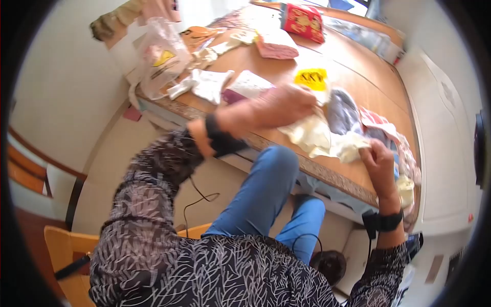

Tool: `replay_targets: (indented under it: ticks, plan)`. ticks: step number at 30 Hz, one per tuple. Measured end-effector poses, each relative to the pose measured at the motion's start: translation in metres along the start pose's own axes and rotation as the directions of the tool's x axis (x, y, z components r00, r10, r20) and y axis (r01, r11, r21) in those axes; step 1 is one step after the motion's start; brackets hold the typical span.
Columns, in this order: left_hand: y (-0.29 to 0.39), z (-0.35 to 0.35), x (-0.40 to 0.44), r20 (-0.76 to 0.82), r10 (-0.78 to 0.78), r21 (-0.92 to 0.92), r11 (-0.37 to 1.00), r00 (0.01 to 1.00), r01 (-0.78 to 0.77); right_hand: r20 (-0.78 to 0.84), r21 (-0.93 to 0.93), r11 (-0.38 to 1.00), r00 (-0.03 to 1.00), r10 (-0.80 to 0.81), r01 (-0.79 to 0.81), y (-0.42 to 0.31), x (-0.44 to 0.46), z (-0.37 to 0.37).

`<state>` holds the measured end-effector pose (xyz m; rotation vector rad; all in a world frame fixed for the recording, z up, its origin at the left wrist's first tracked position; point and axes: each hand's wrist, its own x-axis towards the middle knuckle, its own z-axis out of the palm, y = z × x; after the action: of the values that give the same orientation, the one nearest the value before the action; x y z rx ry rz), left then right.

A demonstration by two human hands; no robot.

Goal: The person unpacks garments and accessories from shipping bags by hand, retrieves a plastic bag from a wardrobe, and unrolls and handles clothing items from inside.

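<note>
A cream-coloured cloth (pixel 312 135), crumpled and hanging in loose folds, stretches between my two hands above the table's front edge. My left hand (pixel 279 106), smeared by motion, is closed at the cloth's upper left end. The other end is pinched in the fingers of my right hand (pixel 377 159). Just beyond the cloth lie a grey folded cloth (pixel 342 112) and a yellow packet with black letters (pixel 311 79). Behind my left hand, a white and purple box (pixel 247 88) is partly hidden.
A wooden table (pixel 353 66) spans the view. On it are white cloths (pixel 210 84), a plastic bag (pixel 163 59), a pink folded towel (pixel 277 45) and a red packet (pixel 305 23). Striped cloths (pixel 377 120) lie at the right. A wooden chair (pixel 69 250) stands lower left.
</note>
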<state>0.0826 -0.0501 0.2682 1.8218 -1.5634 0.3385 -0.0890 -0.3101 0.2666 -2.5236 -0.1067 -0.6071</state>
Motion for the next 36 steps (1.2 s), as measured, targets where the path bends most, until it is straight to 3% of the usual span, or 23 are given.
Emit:
replay_targets:
  ticks: [1,3,5,7,8,11,13,14,15,17,19,20,21,22,23,24,26,27,29,31,33,35,36]
  plan:
    - [0.011,0.009,0.003,-0.096,-0.015,-0.191,0.981,0.995,-0.004,0.068,0.040,0.998,0.997,0.049,-0.052,-0.015,0.005,0.004]
    - [0.031,0.036,0.009,-0.054,-0.223,-0.363,0.912,0.973,0.189,0.143,0.353,0.918,0.980,0.136,-0.179,-0.032,0.010,0.020]
    - [0.044,0.040,0.010,0.252,-0.292,-0.563,0.731,0.923,0.385,0.141,0.304,0.947,0.988,0.067,-0.107,-0.051,0.017,0.021]
    - [0.036,0.053,0.009,0.383,-0.281,-0.693,0.543,0.880,0.475,0.166,0.399,0.913,0.986,0.013,-0.080,-0.051,0.023,0.030]
    - [0.024,0.053,0.008,0.502,-0.324,-0.625,0.505,0.802,0.595,0.166,0.471,0.874,0.985,0.048,-0.122,-0.050,0.023,0.037]
    - [-0.041,0.045,-0.007,0.516,-0.430,-0.559,0.486,0.741,0.672,0.249,0.563,0.770,0.950,0.186,-0.299,-0.038,0.022,0.051]
    - [-0.069,-0.003,-0.014,0.405,-0.634,-0.544,0.412,0.659,0.731,0.362,0.517,0.732,0.888,0.283,-0.444,-0.009,0.007,0.057]
    - [-0.115,-0.013,-0.022,0.237,-0.626,-0.655,0.462,0.743,0.598,0.456,0.445,0.725,0.829,0.322,-0.526,0.012,-0.007,0.063]
    - [-0.134,-0.042,-0.016,0.188,-0.668,-0.775,0.350,0.720,0.527,0.545,0.363,0.711,0.756,0.363,-0.603,0.034,-0.025,0.073]
    - [-0.252,-0.089,-0.027,0.060,-0.644,-0.669,0.541,0.762,0.510,0.643,0.235,0.652,0.618,0.451,-0.721,0.056,-0.065,0.089]
    - [-0.280,-0.134,-0.033,-0.197,-0.528,-0.390,0.815,0.826,0.428,0.702,0.082,0.653,0.509,0.498,-0.753,0.093,-0.114,0.113]
    - [-0.270,-0.135,-0.035,-0.272,-0.603,-0.095,0.793,0.750,0.602,0.716,0.002,0.680,0.476,0.510,-0.733,0.112,-0.141,0.125]
    - [-0.252,-0.128,-0.038,-0.371,-0.634,0.196,0.660,0.678,0.725,0.727,-0.077,0.702,0.442,0.526,-0.708,0.124,-0.166,0.134]
    - [-0.246,-0.124,-0.042,-0.479,-0.622,0.446,0.436,0.620,0.782,0.714,-0.080,0.715,0.461,0.528,-0.695,0.126,-0.184,0.139]
    - [-0.304,-0.117,-0.066,-0.340,-0.626,0.363,0.600,0.701,0.713,0.701,-0.082,0.725,0.478,0.530,-0.684,0.122,-0.199,0.142]
    - [-0.295,-0.098,-0.062,-0.184,-0.742,0.220,0.609,0.645,0.762,0.633,-0.046,0.711,0.530,0.564,-0.702,0.122,-0.209,0.148]
    - [-0.289,-0.038,-0.069,0.022,-0.780,0.224,0.614,0.626,0.757,0.655,0.024,0.558,0.435,0.617,-0.829,0.132,-0.216,0.152]
    - [-0.285,-0.008,-0.070,0.046,-0.742,0.365,0.635,0.669,0.680,0.668,0.060,0.473,0.388,0.635,-0.879,0.135,-0.216,0.153]
    - [-0.250,0.056,-0.067,0.017,-0.757,0.473,0.582,0.653,0.662,0.691,0.032,0.498,0.379,0.616,-0.867,0.133,-0.208,0.153]
    - [-0.222,0.124,-0.076,0.106,-0.785,0.570,0.551,0.611,0.610,0.707,-0.045,0.523,0.342,0.618,-0.851,0.124,-0.186,0.153]
    - [-0.211,0.153,-0.101,0.284,-0.661,0.719,0.626,0.694,0.302,0.702,-0.070,0.543,0.346,0.623,-0.837,0.126,-0.184,0.155]
    - [-0.215,0.166,-0.110,0.216,-0.689,0.692,0.608,0.692,0.389,0.695,-0.069,0.539,0.347,0.629,-0.840,0.126,-0.183,0.159]
    - [-0.222,0.165,-0.115,0.211,-0.676,0.726,0.591,0.706,0.350,0.700,-0.058,0.618,0.409,0.585,-0.784,0.129,-0.187,0.158]
